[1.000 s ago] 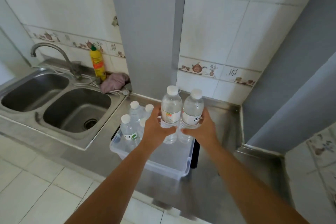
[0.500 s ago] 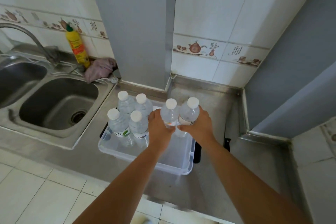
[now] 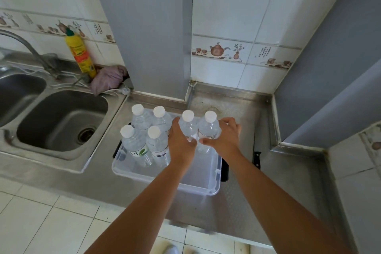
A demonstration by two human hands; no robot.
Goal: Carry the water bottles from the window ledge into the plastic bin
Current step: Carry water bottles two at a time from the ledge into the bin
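A clear plastic bin (image 3: 198, 183) sits on the steel counter. Several white-capped water bottles (image 3: 134, 142) stand upright in its left half. My left hand (image 3: 181, 142) grips one clear bottle (image 3: 188, 123) and my right hand (image 3: 224, 136) grips another (image 3: 209, 128). Both bottles stand upright side by side inside the bin's far right part, their lower ends hidden behind my hands. The window ledge is out of view.
A double steel sink (image 3: 59, 121) with a tap (image 3: 26, 47) lies to the left. A yellow detergent bottle (image 3: 79, 53) and a pink cloth (image 3: 107, 80) sit behind it. A black-handled knife (image 3: 257, 150) lies on the counter right of the bin. A grey pillar (image 3: 148, 31) rises behind.
Both hands have lowered the two bottles from above the bin down into it, beside the bottles standing there. The view has shifted closer and to the right.
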